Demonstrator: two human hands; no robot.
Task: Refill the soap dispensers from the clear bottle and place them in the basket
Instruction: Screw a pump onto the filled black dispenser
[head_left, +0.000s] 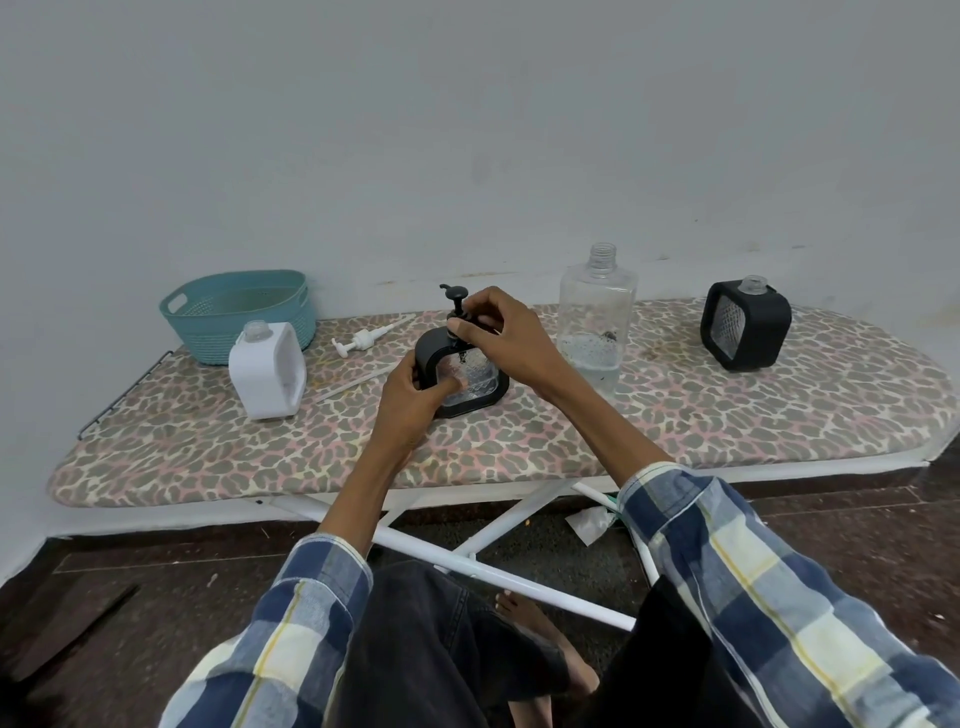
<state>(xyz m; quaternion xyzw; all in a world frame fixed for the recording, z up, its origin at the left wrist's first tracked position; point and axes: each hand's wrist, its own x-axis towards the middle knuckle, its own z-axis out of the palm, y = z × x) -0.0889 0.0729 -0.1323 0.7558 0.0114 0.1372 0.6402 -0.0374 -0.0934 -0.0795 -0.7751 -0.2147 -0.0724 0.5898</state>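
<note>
Leftmost on the ironing board (519, 436), against the wall, sits a teal basket (239, 312) with nothing visible inside it. Just in front of it and a little to the right stands a white dispenser (267, 369), uncapped, its clear threaded neck open at the top. Its white pump (363, 339) lies flat on the patterned cover beside it, the long tube pointing toward the wall.

Next comes the black dispenser (467, 379), standing at the middle of the board. The left hand (410, 395) is wrapped around its near left side, thumb pressed on the clear front panel. The right hand (504, 338) is curled over the top, fingertips pinched on the collar of the black pump (457, 306) seated in the neck (whether it is screwed fully home cannot be told).

Right of the hands stands the clear bottle (597, 322), cap off, with a low layer of liquid in the bottom. Farther right, well apart, a second black dispenser (745, 325) stands uncapped near the board's rounded end.
</note>
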